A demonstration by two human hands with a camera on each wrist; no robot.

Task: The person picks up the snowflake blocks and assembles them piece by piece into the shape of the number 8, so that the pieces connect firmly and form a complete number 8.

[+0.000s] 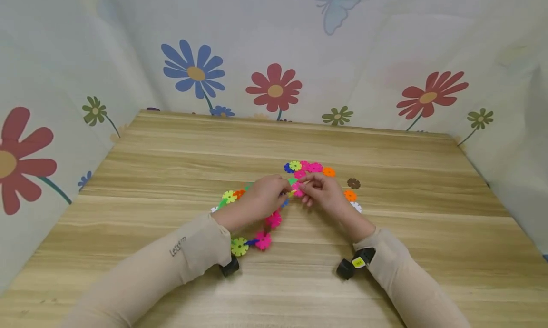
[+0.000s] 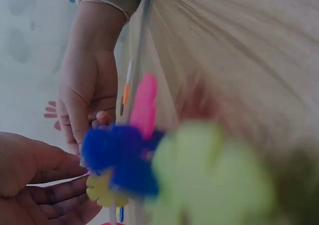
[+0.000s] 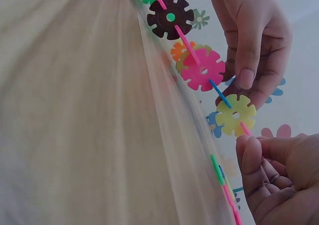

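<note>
In the head view, both hands meet over the middle of the table. My left hand [image 1: 266, 194] holds a chain of notched plastic snowflake discs [image 1: 274, 219] near its end; the fingers partly hide it. My right hand [image 1: 327, 194] pinches a pink disc [image 1: 297, 190] between thumb and fingertips. In the right wrist view that disc is edge-on, touching the rim of a yellow disc [image 3: 236, 114]; whether it is slotted in, I cannot tell. Brown [image 3: 171, 17] and pink [image 3: 203, 70] discs follow along the chain. The left wrist view shows a blurred yellow-green disc [image 2: 204, 170] close up.
Beyond the hands lie several discs, among them a yellow one [image 1: 295, 165] and an orange one [image 1: 328, 172]. Brown [image 1: 353, 183], orange [image 1: 350, 195] and white [image 1: 357, 207] discs are beside the right hand. A flowered cloth [image 1: 342, 80] borders the wooden table [image 1: 428, 199].
</note>
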